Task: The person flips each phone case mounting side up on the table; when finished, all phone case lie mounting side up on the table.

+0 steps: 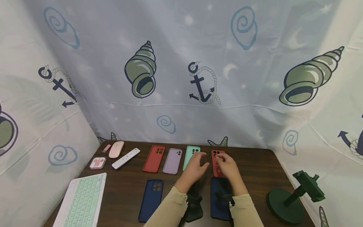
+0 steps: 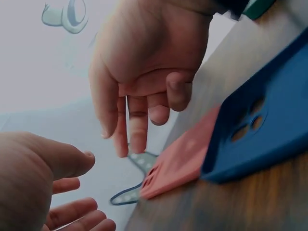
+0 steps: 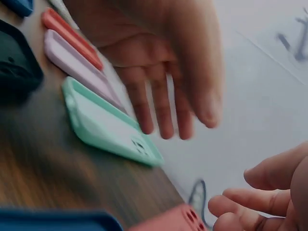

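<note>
Both hands hover over the table with fingers loosely bent and nothing between them. My left hand (image 1: 193, 168) is beside the mint green phone case (image 1: 188, 159), covering part of it in the head view. My right hand (image 1: 229, 170) hangs over the right-hand red phone case (image 1: 216, 168). In the right wrist view the mint case (image 3: 106, 127) lies below the left hand (image 3: 159, 62). Nearer the front, under the forearms, are a black phone case (image 1: 195, 213) and a dark blue phone case (image 1: 216, 208), partly hidden by the wrist straps.
Further left lie a lilac case (image 1: 172, 161), another red case (image 1: 154, 159) and another blue case (image 1: 151, 201). A keyboard (image 1: 82, 201), white remote (image 1: 126, 158), pink mouse (image 1: 116, 149) and boxed earphones (image 1: 97, 163) occupy the left side. A green stand (image 1: 286, 206) is at right.
</note>
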The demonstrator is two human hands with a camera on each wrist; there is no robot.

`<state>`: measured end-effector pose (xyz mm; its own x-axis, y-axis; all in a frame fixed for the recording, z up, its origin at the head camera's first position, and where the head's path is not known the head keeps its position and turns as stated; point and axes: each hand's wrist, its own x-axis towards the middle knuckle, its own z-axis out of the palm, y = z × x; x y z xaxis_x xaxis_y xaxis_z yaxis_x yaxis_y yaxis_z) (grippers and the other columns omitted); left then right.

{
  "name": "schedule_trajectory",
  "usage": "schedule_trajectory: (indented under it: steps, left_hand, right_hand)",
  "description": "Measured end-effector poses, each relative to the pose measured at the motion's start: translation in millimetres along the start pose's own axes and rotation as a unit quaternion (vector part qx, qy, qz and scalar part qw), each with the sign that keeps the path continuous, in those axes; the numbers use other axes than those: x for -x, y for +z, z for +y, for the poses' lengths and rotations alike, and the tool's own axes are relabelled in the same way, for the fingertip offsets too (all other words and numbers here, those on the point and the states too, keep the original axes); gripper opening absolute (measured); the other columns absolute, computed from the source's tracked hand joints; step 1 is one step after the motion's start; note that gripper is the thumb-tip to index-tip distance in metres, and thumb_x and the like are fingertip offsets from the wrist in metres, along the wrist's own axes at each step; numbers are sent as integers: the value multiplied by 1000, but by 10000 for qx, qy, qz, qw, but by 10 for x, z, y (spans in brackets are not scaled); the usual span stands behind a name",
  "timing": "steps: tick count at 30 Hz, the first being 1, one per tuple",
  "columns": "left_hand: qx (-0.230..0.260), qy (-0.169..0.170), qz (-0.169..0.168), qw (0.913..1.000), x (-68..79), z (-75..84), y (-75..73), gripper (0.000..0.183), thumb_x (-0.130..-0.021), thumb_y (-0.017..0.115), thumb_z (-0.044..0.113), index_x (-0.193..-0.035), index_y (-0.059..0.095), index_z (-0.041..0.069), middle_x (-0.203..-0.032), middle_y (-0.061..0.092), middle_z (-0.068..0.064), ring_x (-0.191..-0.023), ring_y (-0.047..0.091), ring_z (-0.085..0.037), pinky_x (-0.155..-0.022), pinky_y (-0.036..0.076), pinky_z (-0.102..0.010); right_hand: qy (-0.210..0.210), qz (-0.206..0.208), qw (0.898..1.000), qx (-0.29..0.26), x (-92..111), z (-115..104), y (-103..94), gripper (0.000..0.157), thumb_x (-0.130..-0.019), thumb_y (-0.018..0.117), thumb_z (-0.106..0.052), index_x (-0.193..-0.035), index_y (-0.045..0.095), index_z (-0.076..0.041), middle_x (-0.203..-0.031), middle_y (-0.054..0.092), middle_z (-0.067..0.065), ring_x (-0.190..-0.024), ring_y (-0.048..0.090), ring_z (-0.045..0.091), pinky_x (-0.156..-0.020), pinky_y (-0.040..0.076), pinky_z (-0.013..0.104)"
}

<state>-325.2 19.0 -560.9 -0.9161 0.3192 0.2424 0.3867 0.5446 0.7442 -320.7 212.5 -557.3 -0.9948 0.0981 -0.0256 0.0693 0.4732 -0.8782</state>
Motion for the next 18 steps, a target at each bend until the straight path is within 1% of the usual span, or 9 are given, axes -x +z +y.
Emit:
schedule_trajectory:
  steps: [3,6,9,12,14,15,18]
  left_hand:
    - [232,-124,-140,9996,-36,35,168,48,-99,66,26,-142,53,10,-130,57,-17,-108,61,-27,-88,52,-39]
    - [456,-305,-285,9981,-44,45,311,50,-100,65,28,-145,51,10,-137,55,-17,-118,59,-28,-94,51,-44]
    - [597,-467,-407,9963,-6,15,419,55,-100,64,29,-148,48,9,-143,52,-17,-124,57,-29,-98,49,-47]
    - [568,-523,-529,9956,42,-55,488,58,-100,64,32,-151,45,11,-147,50,-14,-127,56,-27,-100,49,-46]
    - [580,-419,-602,9956,67,-97,508,58,-101,64,31,-152,44,10,-149,49,-14,-129,56,-28,-101,49,-46]
    - [565,-349,-653,9957,75,-117,512,58,-101,64,30,-152,44,10,-151,47,-13,-133,53,-28,-103,49,-46]
    - [291,-113,-858,9958,85,-155,519,56,-101,63,29,-151,46,11,-158,42,-11,-143,44,-29,-110,44,-49]
  right_hand:
    - [406,-134,9966,-703,-32,156,-185,38,-106,54,-33,-133,62,-9,-107,67,18,-67,61,22,-55,50,33]
    - [662,-152,9916,-1097,-54,308,-318,39,-106,52,-35,-135,60,-9,-106,66,20,-63,55,19,-51,46,32]
    - [827,-145,9912,-1025,-51,437,-370,39,-107,50,-34,-135,60,-8,-109,67,17,-64,55,18,-50,44,31]
    - [923,-122,9930,-726,-41,525,-354,38,-108,49,-31,-135,59,-6,-111,66,16,-63,57,18,-50,44,31]
    - [898,-73,9946,-519,-44,553,-328,38,-107,50,-29,-134,59,-4,-111,66,16,-62,58,18,-49,44,31]
    - [864,-28,9953,-428,-47,558,-317,37,-106,51,-28,-133,60,-4,-110,67,16,-60,58,19,-48,44,32]
    - [704,-34,9973,-209,-55,570,-300,36,-105,55,-27,-132,63,-5,-105,68,16,-58,56,19,-47,43,32]
